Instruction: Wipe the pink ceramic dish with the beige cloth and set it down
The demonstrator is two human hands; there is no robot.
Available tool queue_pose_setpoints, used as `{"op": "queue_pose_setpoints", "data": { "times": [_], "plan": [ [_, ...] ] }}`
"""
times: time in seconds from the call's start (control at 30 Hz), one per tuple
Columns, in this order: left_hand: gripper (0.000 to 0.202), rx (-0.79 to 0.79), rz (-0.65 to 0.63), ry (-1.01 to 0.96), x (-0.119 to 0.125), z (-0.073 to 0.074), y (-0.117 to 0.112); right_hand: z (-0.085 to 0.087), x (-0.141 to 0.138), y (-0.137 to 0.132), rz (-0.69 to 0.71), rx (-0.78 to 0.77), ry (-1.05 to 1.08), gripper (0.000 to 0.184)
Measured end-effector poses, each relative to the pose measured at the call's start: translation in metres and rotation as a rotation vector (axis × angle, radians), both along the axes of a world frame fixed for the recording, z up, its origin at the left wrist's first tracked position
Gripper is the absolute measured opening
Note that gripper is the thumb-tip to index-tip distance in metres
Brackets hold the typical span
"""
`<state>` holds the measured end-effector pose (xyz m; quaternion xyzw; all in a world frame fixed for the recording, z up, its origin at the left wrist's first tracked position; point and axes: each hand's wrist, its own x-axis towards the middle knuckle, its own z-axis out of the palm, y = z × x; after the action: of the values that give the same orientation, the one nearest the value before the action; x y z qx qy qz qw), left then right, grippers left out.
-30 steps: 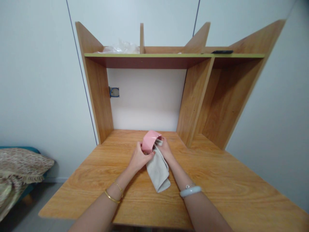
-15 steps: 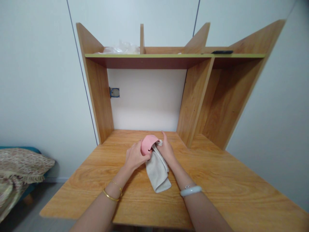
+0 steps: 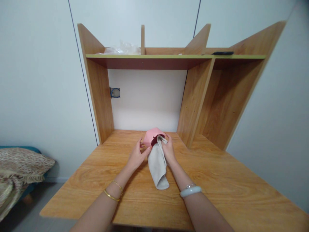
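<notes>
A pink, faceted, hollow container is held tilted above the desk, its dark opening turned toward me, with a small notch in the rim. My left hand grips its left side, thumb at the rim and fingers behind. A light grey cloth is bunched at the opening, and its loose end hangs down over the desk. My right hand is closed on the top of the cloth at the container's right edge. Some of its fingers are hidden behind the cloth and the rim.
The wooden desk carries a shelf unit at the back. On the upper shelf lie a clear plastic bag and a flat black object. An open socket box shows on the wall. A patterned blanket is at far left.
The container has moved slightly away and to the right, and its opening now faces me more. The right hand has closed in at the rim, and the cloth hangs straighter.
</notes>
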<state>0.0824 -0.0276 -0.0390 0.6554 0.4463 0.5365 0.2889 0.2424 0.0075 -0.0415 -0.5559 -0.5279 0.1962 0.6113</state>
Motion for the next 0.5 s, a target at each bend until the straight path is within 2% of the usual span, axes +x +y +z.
{"op": "queue_pose_setpoints", "data": {
  "times": [0.13, 0.27, 0.4, 0.5],
  "plan": [
    [0.058, 0.002, -0.116, -0.016, 0.003, -0.002, -0.002, -0.003, -0.001, 0.002, 0.053, 0.029, 0.069, 0.055],
    [0.049, -0.018, -0.193, -0.052, 0.002, -0.003, -0.002, -0.005, -0.008, 0.003, 0.109, -0.005, 0.102, 0.057],
    [0.045, 0.001, -0.065, 0.042, -0.001, -0.003, 0.001, -0.01, -0.01, 0.009, 0.069, -0.082, 0.064, 0.053],
    [0.042, 0.052, 0.066, 0.151, -0.002, 0.001, 0.001, -0.009, -0.008, 0.011, 0.018, -0.132, -0.02, 0.061]
  ]
}}
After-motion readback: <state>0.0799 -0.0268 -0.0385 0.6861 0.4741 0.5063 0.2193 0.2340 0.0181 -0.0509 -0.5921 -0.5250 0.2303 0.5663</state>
